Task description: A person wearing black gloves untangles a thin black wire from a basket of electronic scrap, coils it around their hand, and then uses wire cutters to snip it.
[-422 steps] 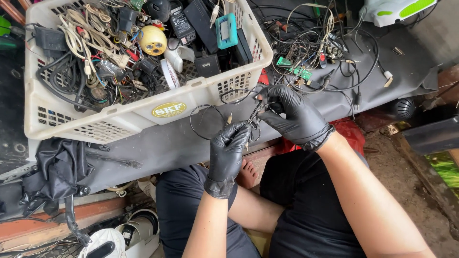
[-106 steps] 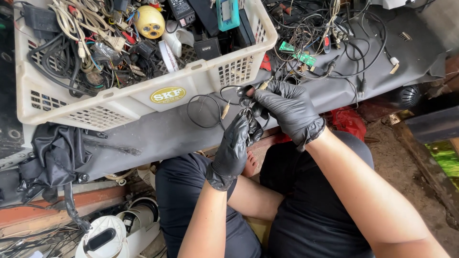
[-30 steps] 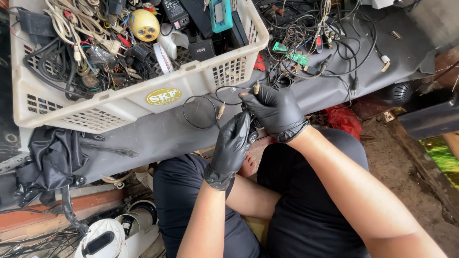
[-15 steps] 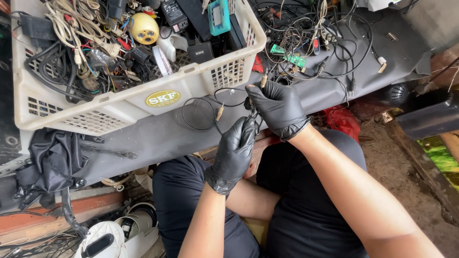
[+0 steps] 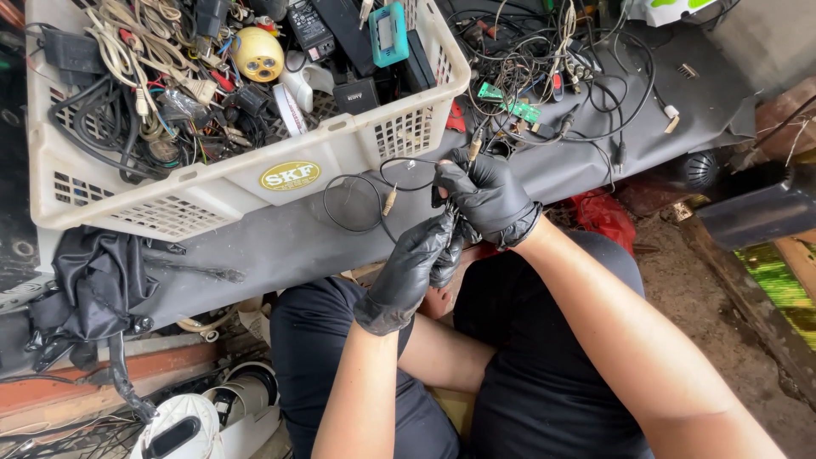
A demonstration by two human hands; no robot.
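Observation:
Both my hands wear black gloves and meet above the grey table edge. My left hand (image 5: 415, 265) pinches the lower end of a thin black cable (image 5: 357, 194) that loops out to the left and ends in small gold-tipped plugs. My right hand (image 5: 484, 197) grips the same cable just above, fingers closed over it. The exact spot where the cable sits between the fingers is hidden by the gloves.
A white plastic crate (image 5: 246, 174) full of cables, chargers and a yellow round gadget stands at the upper left. A tangle of wires with a green circuit board (image 5: 508, 90) lies on the grey sheet (image 5: 280, 246) at upper right. Black cloth (image 5: 93, 280) hangs at the left.
My hands stay together on the cable. Over the last second the cable loop has shifted slightly and my right hand's fingers have worked further along it.

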